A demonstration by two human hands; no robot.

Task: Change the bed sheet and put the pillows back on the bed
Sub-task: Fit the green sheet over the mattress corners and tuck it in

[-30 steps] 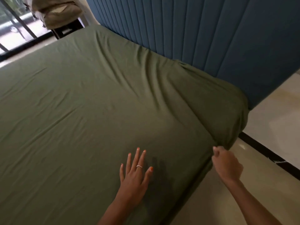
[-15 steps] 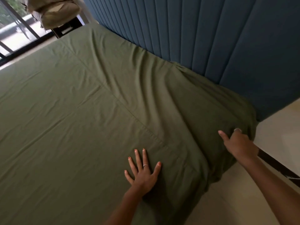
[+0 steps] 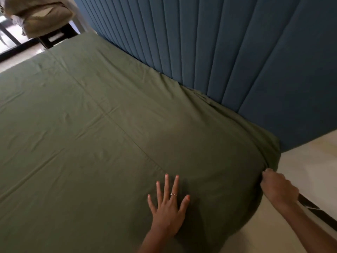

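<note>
Now 1 green sheet point(image 3: 109, 143) covers the bed; the left hand point(image 3: 168, 210) presses it with spread fingers, the right hand point(image 3: 278, 189) pinches its corner; 2 pillows point(image 3: 39, 16) lie far beyond.

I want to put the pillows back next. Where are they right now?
In the head view, the pillows sit stacked at the top left, on a dark stand beyond the bed's far corner, beside the blue headboard.

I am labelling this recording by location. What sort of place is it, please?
Most likely a bedroom, perhaps in a home or a hotel. A wide bed wears a green sheet, a padded blue headboard stands behind it, and pillows are piled on furniture by the window.
</note>
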